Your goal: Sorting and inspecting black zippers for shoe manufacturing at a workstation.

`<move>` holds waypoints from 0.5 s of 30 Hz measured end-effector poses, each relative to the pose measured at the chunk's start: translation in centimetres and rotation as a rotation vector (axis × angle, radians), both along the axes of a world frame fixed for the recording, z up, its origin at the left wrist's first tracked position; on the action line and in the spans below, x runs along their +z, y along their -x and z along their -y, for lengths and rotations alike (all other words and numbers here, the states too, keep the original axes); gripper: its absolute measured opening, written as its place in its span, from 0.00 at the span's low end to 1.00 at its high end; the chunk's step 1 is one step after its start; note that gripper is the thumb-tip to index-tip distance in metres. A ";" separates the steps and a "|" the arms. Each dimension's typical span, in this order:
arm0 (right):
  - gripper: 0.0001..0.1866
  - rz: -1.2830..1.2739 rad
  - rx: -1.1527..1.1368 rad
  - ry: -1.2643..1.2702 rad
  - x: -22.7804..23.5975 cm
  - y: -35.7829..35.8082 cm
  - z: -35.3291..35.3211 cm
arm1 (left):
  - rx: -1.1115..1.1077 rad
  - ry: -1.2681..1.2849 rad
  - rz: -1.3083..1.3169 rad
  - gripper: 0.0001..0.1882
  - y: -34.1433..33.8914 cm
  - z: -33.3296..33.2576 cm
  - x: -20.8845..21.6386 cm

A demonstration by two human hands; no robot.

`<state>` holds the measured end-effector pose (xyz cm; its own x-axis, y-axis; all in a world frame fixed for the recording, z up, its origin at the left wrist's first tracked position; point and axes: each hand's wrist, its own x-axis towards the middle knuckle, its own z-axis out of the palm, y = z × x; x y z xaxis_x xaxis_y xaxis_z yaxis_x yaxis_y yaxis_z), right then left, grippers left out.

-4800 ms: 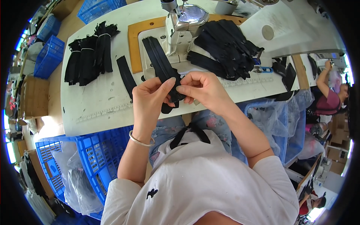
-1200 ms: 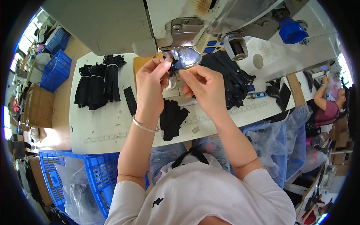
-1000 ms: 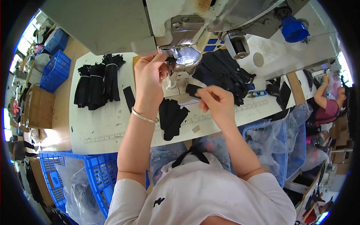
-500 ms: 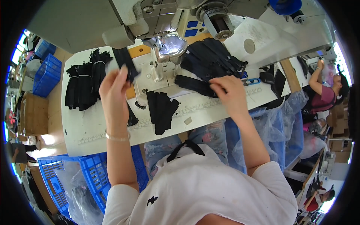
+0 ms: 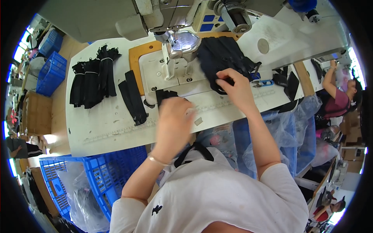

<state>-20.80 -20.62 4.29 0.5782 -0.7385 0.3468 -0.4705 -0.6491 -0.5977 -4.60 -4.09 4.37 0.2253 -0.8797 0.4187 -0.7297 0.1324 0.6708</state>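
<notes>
My left hand (image 5: 175,122), smeared by motion, is over small black fabric pieces (image 5: 166,94) near the table's front edge; its fingers are hard to read. With bent fingers and thumb, my right hand (image 5: 237,88) grips the near end of a black zipper strip (image 5: 213,79) beside a fanned pile of black zippers (image 5: 227,50). Between the hands and behind them stands the sewing machine's needle and presser area (image 5: 175,62). Left of it, a few loose black zippers (image 5: 133,97) lie slanting on the white table (image 5: 93,128).
Tied bundles of black zippers (image 5: 91,79) lie at the table's left. Blue-handled thread snips (image 5: 263,83) and black pieces (image 5: 288,83) are on the right. A blue crate (image 5: 93,180) stands below left, a plastic-lined blue bin (image 5: 281,143) below right. Another person (image 5: 336,95) sits far right.
My left hand has come down and right from beside the machine, onto the small black pieces. The zipper it held now lies on the table. The right hand's strip has swung up against the pile.
</notes>
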 end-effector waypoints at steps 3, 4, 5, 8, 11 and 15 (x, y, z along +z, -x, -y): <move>0.04 0.385 -0.001 -0.428 1.1 0.2 0.4 | -0.179 -0.009 0.046 0.28 3.7 4.0 0.3; 0.04 0.380 -0.007 -0.420 0.9 0.5 0.6 | -0.185 -0.002 0.040 0.28 3.9 5.4 0.5; 0.04 0.481 0.016 -0.497 0.6 0.7 1.1 | -0.182 -0.035 -0.002 0.30 4.0 7.0 0.6; 0.07 0.633 0.039 -0.577 0.0 1.8 1.9 | -0.236 -0.012 0.120 0.33 3.3 10.3 0.6; 0.06 0.718 0.034 -0.483 0.3 1.9 1.3 | -0.325 -0.008 0.384 0.33 2.2 12.2 -1.3; 0.07 0.996 0.144 -0.370 1.9 2.3 1.4 | -0.337 -0.028 0.580 0.32 2.4 12.7 -2.9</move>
